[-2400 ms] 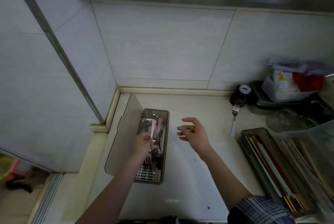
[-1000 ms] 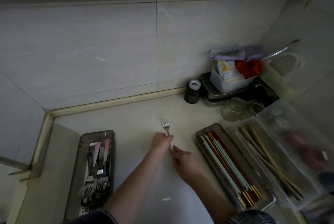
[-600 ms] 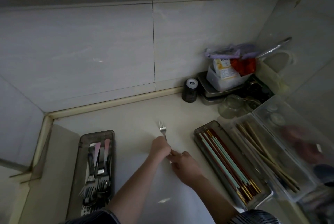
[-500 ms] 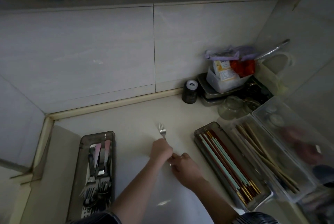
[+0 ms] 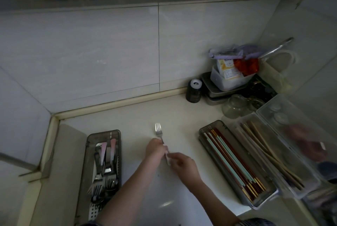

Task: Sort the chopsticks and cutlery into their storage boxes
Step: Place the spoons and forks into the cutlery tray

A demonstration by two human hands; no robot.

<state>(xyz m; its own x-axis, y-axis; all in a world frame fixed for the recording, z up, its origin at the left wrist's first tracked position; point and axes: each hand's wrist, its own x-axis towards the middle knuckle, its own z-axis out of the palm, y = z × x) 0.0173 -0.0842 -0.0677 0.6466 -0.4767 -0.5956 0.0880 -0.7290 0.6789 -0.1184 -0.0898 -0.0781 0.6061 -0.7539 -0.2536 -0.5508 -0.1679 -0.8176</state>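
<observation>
A silver fork (image 5: pixel 158 131) with a pale handle points its tines toward the wall in the middle of the counter. My left hand (image 5: pixel 154 150) grips the handle just below the neck. My right hand (image 5: pixel 183 163) pinches the handle's lower end. A grey cutlery box (image 5: pixel 116 134) at the left holds several forks and pink-handled pieces. A grey chopstick box (image 5: pixel 209 129) at the right holds mint, dark red and gold-tipped chopsticks (image 5: pixel 233 162). Beside it a clear box (image 5: pixel 308 174) holds wooden chopsticks (image 5: pixel 262 149).
A translucent lid (image 5: pixel 69 152) leans left of the cutlery box. At the back right corner stand a black jar (image 5: pixel 193 93), stacked metal trays (image 5: pixel 215 94) with a plastic tub (image 5: pixel 229 81), and glass bowls (image 5: pixel 235 106). The counter's raised edge (image 5: pixel 116 103) meets tiled walls.
My left hand left the cutlery box and joined my right hand on the fork. Over the last second both hands kept hold of it and it shifted slightly left.
</observation>
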